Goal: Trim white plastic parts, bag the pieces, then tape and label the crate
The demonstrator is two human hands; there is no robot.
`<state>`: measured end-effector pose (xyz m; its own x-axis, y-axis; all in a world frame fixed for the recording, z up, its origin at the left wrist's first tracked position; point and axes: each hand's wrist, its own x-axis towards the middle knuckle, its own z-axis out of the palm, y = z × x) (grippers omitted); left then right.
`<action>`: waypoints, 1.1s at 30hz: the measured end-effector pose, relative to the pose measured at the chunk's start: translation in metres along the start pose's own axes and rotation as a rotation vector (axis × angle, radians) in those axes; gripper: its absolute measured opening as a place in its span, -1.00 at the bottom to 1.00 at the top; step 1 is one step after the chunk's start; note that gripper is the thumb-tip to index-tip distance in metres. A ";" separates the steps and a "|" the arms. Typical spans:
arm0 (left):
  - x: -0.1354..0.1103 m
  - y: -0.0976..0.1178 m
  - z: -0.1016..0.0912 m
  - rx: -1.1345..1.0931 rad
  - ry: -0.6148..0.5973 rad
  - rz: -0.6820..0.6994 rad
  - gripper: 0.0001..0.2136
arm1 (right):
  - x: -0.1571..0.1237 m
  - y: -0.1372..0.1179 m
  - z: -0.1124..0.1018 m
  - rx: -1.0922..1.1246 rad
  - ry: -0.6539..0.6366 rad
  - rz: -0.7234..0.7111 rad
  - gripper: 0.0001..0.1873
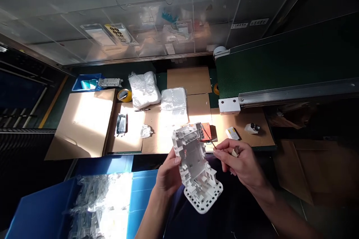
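Observation:
My left hand (169,171) is closed round the left side of a white plastic housing (193,157). The housing is tilted, its inside with ribs and clips facing me, and its slotted rounded end lies lowest. My right hand (237,160) pinches a thin dark rod-like tool (208,136), whose far tip meets or lies just over the housing's upper right corner. A small beige piece (235,152) shows among the right hand's fingers; I cannot tell whether it belongs to the tool. Behind the housing lies an orange-red pad (206,130), partly covered.
Stacks of clear plastic bags (144,89) and a tape roll (124,95) lie on the cardboard-covered bench. A blue bin (86,82) stands at the back left. A green conveyor belt (269,67) runs to the right. Wrapped parts (98,201) fill a blue box at lower left.

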<state>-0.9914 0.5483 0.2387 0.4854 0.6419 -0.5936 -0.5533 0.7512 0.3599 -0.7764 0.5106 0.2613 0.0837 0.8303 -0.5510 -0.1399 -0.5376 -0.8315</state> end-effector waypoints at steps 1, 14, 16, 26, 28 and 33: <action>-0.001 0.000 -0.002 0.031 -0.009 0.023 -0.56 | 0.001 0.000 0.002 0.003 -0.002 0.008 -0.72; 0.001 0.004 0.006 0.262 -0.071 0.143 -0.38 | -0.002 -0.005 0.009 0.130 0.053 0.088 -0.66; 0.002 0.006 0.007 0.287 -0.091 0.141 -0.37 | -0.003 -0.007 0.010 0.131 0.054 0.085 -0.66; 0.003 0.018 -0.007 0.042 0.156 0.091 -0.57 | 0.040 0.094 -0.047 -0.391 0.246 0.153 -0.64; 0.002 0.023 -0.009 -0.051 0.246 0.030 -0.69 | 0.071 0.145 -0.062 -0.518 0.285 0.277 -0.74; 0.001 0.026 -0.010 -0.096 0.309 -0.087 -0.77 | 0.133 0.226 -0.079 -0.751 0.370 0.363 -0.81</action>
<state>-1.0120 0.5668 0.2407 0.3135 0.4875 -0.8149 -0.5871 0.7740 0.2371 -0.7189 0.4883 -0.0054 0.4889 0.5613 -0.6678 0.4490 -0.8182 -0.3591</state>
